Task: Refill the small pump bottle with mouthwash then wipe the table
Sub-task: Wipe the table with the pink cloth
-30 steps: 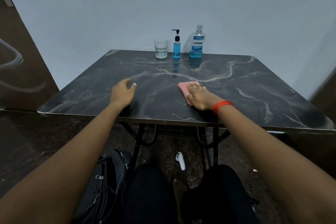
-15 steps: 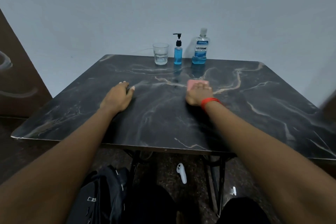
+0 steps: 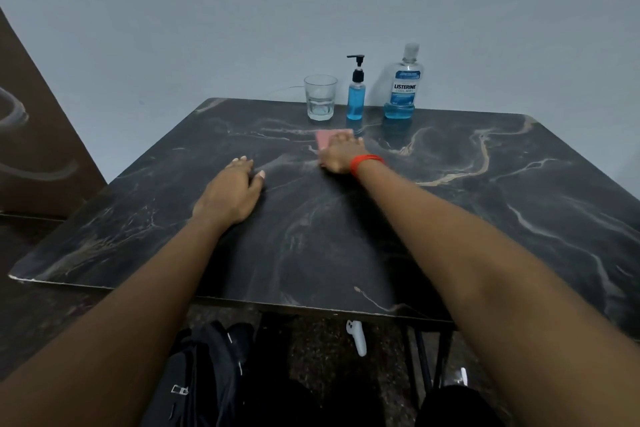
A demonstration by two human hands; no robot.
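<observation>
A small pump bottle [image 3: 356,94] with a black pump, nearly full of blue liquid, stands at the far edge of the dark marble table [image 3: 485,211]. To its right stands a large clear mouthwash bottle [image 3: 401,87], capped, with blue liquid low in it. My right hand [image 3: 341,155], with a red band at the wrist, presses flat on a pink cloth [image 3: 329,136] just in front of the bottles. My left hand [image 3: 232,194] lies palm down on the table, holding nothing.
A clear glass [image 3: 320,97] with a little water stands left of the pump bottle. Under the table lie a black backpack [image 3: 204,374] and a white controller [image 3: 358,336]. A brown door [image 3: 38,135] is at the left, a grey wall behind.
My right hand has pushed the pink cloth away from me, toward the bottles. My left hand stays flat on the table. My head has moved closer.
</observation>
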